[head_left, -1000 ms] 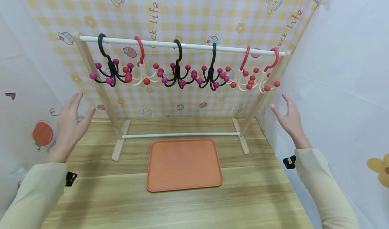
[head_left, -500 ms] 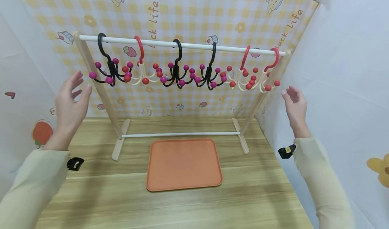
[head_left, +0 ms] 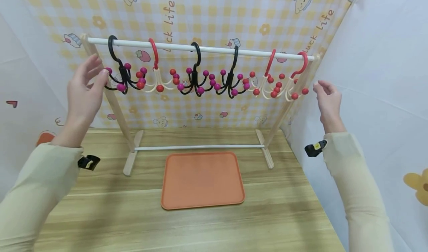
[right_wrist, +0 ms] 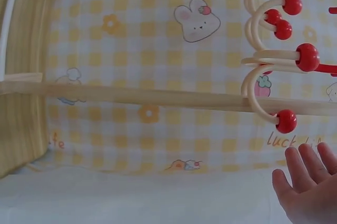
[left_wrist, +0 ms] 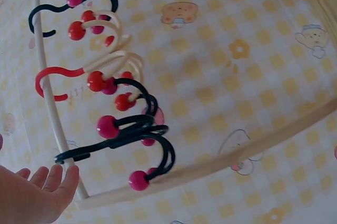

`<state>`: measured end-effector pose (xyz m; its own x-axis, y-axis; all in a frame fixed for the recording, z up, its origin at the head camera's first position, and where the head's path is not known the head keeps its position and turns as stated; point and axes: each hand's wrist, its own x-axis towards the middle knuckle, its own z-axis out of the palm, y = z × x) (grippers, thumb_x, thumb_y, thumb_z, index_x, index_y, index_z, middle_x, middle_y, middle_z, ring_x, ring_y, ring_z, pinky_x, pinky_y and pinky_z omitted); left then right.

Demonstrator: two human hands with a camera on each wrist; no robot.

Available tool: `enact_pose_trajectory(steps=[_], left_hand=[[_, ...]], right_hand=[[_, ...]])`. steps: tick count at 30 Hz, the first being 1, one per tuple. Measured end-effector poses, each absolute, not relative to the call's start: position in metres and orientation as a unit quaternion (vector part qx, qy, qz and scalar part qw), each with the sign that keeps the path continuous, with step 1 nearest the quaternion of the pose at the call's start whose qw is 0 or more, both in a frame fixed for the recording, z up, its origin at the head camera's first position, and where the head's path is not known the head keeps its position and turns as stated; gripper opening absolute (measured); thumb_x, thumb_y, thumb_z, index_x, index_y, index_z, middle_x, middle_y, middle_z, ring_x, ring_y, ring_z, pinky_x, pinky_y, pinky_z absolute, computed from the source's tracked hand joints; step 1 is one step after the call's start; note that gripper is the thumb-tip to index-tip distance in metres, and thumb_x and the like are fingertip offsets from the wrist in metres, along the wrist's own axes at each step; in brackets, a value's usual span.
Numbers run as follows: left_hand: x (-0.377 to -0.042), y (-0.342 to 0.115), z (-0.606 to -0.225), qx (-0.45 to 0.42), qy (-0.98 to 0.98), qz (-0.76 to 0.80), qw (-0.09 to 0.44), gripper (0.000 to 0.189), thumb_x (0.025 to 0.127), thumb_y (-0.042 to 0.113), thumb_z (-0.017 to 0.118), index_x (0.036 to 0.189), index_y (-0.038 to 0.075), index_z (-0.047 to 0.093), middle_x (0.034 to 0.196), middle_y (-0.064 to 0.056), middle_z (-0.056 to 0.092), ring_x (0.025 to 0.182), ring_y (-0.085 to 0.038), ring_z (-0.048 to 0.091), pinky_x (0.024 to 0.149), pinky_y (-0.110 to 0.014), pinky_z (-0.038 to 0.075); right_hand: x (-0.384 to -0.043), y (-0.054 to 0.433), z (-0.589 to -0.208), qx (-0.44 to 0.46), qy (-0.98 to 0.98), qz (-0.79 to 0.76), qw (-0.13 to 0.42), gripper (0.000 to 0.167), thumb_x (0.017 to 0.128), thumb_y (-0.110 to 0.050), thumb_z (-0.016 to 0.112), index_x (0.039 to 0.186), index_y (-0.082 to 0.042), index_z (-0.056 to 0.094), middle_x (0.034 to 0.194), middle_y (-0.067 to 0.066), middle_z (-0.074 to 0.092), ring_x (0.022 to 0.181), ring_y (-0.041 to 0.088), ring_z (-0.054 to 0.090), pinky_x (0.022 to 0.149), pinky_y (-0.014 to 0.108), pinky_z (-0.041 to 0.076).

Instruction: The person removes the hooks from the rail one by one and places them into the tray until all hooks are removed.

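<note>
A row of multi-armed claw hangers hangs from the rack's white top rail (head_left: 214, 50). Three are black with magenta balls, and three have red hooks, cream arms and red balls. My left hand (head_left: 87, 87), fingers loosely bent, is beside the leftmost black hanger (head_left: 123, 75) and overlaps its outer balls in the head view. The left wrist view shows the fingers close to that hanger's hook (left_wrist: 73, 155); contact cannot be told. Off the rack's right end, my right hand (head_left: 329, 101) is raised with fingers loosely bent. It holds nothing and is nearest the rightmost red-hooked hanger (head_left: 290, 87).
An orange tray (head_left: 203, 179) lies on the wooden table (head_left: 200, 229) in front of the rack's lower white bar (head_left: 200, 147). Wooden posts (head_left: 115, 109) stand at both rack ends. A checked cloth (head_left: 214, 18) hangs behind, with white sheets (head_left: 378, 77) at the sides.
Both hands have risen, the left one up to the leftmost black hanger. The right hand has also moved slightly outward, and the fingers of both are more bent. The hangers sway slightly.
</note>
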<state>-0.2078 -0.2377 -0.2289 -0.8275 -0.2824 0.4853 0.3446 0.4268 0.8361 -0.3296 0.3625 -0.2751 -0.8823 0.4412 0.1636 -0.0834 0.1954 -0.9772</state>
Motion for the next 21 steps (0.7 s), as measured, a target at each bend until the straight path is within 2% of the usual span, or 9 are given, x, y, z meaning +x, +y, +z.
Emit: enact_pose_trajectory(steps=[7,11,14,17,19,21], left_hand=[[-0.216,-0.231,-0.211,-0.022,-0.763,-0.581,0.283,0.041,0.091,0.016,0.049,0.131,0.016,0.041,0.129,-0.003,0.042,0.115,-0.013,0.04,0.093,-0.025,0.033],[-0.221,-0.23,-0.206,-0.016,-0.745,-0.606,0.28,0.04,0.09,0.015,0.051,0.129,0.015,0.044,0.127,-0.003,0.044,0.108,-0.013,0.044,0.07,-0.015,0.043],[-0.225,-0.23,-0.204,-0.011,-0.729,-0.622,0.287,0.037,0.089,0.013,0.052,0.126,0.013,0.047,0.124,-0.004,0.046,0.105,-0.013,0.046,0.057,-0.01,0.041],[-0.23,-0.229,-0.203,-0.008,-0.722,-0.627,0.294,0.036,0.088,0.012,0.052,0.124,0.012,0.049,0.123,-0.005,0.047,0.108,-0.014,0.044,0.072,-0.015,0.042],[-0.233,-0.228,-0.202,-0.003,-0.728,-0.619,0.295,0.036,0.088,0.014,0.053,0.124,0.012,0.049,0.124,-0.004,0.046,0.111,-0.014,0.043,0.085,-0.018,0.037],[-0.235,-0.227,-0.201,-0.002,-0.73,-0.617,0.293,0.036,0.088,0.015,0.053,0.124,0.011,0.049,0.125,-0.005,0.045,0.112,-0.014,0.042,0.092,-0.021,0.032]], right_hand=[[-0.362,0.378,-0.276,-0.132,-0.751,0.615,0.201,0.05,0.073,-0.047,0.065,0.117,-0.027,0.053,0.117,-0.008,0.054,0.102,0.005,0.05,0.097,0.032,0.028],[-0.36,0.366,-0.265,-0.138,-0.74,0.628,0.199,0.052,0.07,-0.045,0.069,0.116,-0.025,0.054,0.114,-0.007,0.056,0.099,0.006,0.052,0.095,0.032,0.03],[-0.352,0.351,-0.254,-0.13,-0.726,0.646,0.199,0.051,0.07,-0.038,0.072,0.115,-0.021,0.055,0.112,-0.004,0.057,0.098,0.009,0.054,0.092,0.028,0.035],[-0.347,0.343,-0.247,-0.124,-0.738,0.635,0.193,0.05,0.072,-0.036,0.07,0.117,-0.02,0.054,0.112,-0.002,0.058,0.098,0.01,0.054,0.089,0.026,0.037],[-0.356,0.345,-0.25,-0.126,-0.723,0.649,0.203,0.047,0.07,-0.033,0.073,0.112,-0.018,0.058,0.106,-0.002,0.06,0.092,0.01,0.056,0.082,0.023,0.041],[-0.365,0.352,-0.255,-0.133,-0.73,0.639,0.204,0.046,0.07,-0.035,0.073,0.11,-0.018,0.059,0.103,-0.003,0.061,0.09,0.01,0.056,0.081,0.023,0.042]])
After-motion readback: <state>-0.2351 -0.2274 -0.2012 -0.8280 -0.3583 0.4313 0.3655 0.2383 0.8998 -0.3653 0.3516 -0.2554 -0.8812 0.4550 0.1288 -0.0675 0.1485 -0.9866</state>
